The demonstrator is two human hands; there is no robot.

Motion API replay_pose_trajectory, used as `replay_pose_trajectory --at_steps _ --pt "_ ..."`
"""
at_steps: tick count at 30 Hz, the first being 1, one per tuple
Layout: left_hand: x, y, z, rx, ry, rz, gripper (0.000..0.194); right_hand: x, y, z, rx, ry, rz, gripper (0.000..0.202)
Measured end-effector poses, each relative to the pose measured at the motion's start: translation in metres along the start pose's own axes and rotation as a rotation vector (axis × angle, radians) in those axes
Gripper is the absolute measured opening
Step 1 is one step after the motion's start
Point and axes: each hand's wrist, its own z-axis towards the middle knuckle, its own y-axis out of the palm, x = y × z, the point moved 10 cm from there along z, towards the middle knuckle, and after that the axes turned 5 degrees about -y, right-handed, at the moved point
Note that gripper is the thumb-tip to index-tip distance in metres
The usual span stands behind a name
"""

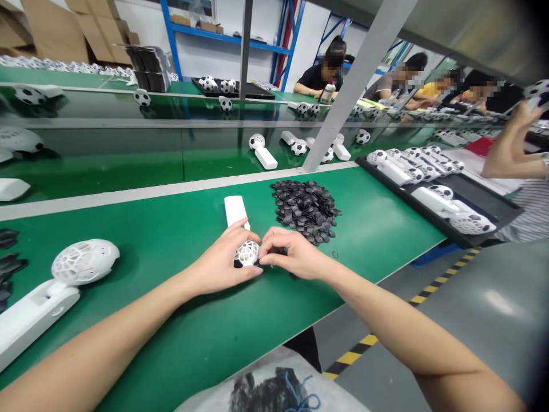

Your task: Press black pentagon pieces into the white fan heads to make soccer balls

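Note:
A white football-shaped shell with open lattice cells (247, 253) rests on the green table, joined to a white handle (235, 210) that points away from me. My left hand (225, 257) curls round the shell from the left, thumb in front and fingers behind. At the shell's right side, my right hand (291, 252) is pinched with its fingertips against it. Whatever small piece the right fingertips may hold is hidden. Black patches show low on the shell. Just beyond my right hand lies a heap of small black flat pieces (305, 209).
At left lies another white lattice shell (83, 262) on a handle, near more black pieces (11, 263). A black tray (484, 197) with several assembled balls stands at right. A grey post (355, 86) rises behind the heap, beside a conveyor (171, 154). Several people sit beyond.

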Motion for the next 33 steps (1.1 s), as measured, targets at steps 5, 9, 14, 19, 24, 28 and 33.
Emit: replay_pose_trajectory --at_steps 5,9,14,19,24,28,33 --pt "0.001 0.0 0.001 0.032 -0.025 0.008 0.03 0.009 0.003 0.002 0.034 0.041 0.05 0.008" --pt "0.002 -0.001 0.002 0.07 -0.013 0.014 0.027 0.013 0.006 0.006 0.054 0.084 0.037 0.013" --pt "-0.003 -0.001 0.003 0.043 0.017 -0.001 0.03 0.023 -0.003 -0.001 -0.006 0.167 -0.141 0.012" --pt "-0.005 0.0 0.003 0.01 0.052 0.015 0.038 0.049 -0.028 -0.02 -0.073 0.372 -0.531 0.014" --pt "-0.021 -0.011 0.003 0.074 -0.126 0.081 0.053 0.056 -0.022 -0.019 -0.107 0.391 -0.415 0.005" --pt "-0.029 -0.019 0.0 0.02 -0.205 0.029 0.055 0.048 -0.018 -0.016 -0.119 0.319 -0.365 0.01" --pt "-0.016 -0.017 -0.002 -0.12 -0.052 -0.015 0.053 0.038 -0.026 -0.015 0.012 0.293 -0.259 0.007"
